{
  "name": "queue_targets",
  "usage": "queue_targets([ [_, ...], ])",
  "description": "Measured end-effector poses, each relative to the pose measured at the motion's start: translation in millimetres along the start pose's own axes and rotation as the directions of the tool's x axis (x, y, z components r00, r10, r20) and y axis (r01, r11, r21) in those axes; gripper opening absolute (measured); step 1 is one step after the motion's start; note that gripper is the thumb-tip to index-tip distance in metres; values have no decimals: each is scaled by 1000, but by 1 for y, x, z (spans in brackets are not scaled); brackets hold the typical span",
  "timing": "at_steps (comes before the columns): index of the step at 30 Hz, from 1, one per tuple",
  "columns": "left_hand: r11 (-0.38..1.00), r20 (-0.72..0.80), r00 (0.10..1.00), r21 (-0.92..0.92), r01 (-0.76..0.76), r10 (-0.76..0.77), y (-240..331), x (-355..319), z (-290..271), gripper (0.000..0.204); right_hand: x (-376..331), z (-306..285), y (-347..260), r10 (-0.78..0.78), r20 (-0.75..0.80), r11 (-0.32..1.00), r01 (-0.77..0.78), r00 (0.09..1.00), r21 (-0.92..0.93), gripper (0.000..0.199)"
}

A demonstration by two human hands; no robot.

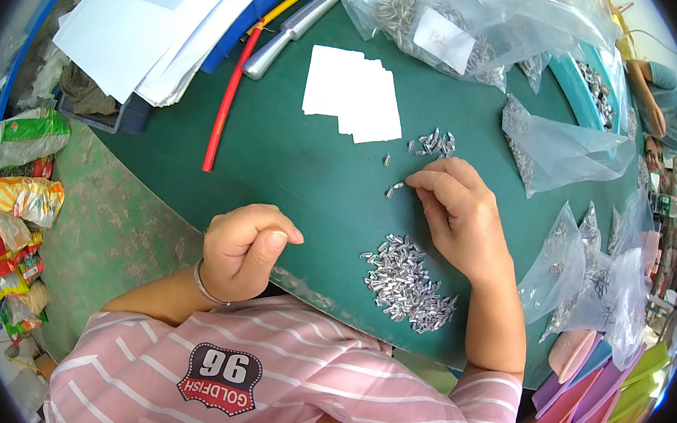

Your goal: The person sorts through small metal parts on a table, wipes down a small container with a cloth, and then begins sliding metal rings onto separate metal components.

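Note:
My right hand (459,210) is over the green table, its fingers bent and drawn together. Its fingertips meet a small silver metal piece (399,185), with another piece touching it. Just beyond lie a loose little group of similar pieces (438,144) and a single one (386,159). Nearer me, below the right hand, is a larger heap of the same silver pieces (404,286). My left hand (243,247) is curled closed near the table's front edge, with a bangle at the wrist; whatever is inside its fingers is hidden.
White cards (357,92) lie overlapped at the middle back. Left of them are a red stick (227,105), a silver-handled tool (289,34) and stacked papers (141,25). Clear bags of metal parts (442,35) stand at the back and right (561,146). Another person (662,103) is at far right.

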State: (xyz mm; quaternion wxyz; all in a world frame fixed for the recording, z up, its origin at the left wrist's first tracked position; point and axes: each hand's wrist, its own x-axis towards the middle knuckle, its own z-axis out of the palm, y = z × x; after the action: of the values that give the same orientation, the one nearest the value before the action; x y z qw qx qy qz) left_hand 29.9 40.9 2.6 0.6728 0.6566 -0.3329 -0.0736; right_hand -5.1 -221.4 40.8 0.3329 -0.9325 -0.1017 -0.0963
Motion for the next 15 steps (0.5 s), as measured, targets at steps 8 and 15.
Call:
queue_targets([
  [8, 997, -34, 996, -3, 83, -83, 4, -2, -3, 18, -1, 6, 4, -15, 16, 1000, 15, 1000, -6, 14],
  [15, 998, -5, 998, 17, 57, -57, 2, -1, -2, 25, -8, -3, 0, -26, 63, 1000, 25, 998, 13, 18],
])
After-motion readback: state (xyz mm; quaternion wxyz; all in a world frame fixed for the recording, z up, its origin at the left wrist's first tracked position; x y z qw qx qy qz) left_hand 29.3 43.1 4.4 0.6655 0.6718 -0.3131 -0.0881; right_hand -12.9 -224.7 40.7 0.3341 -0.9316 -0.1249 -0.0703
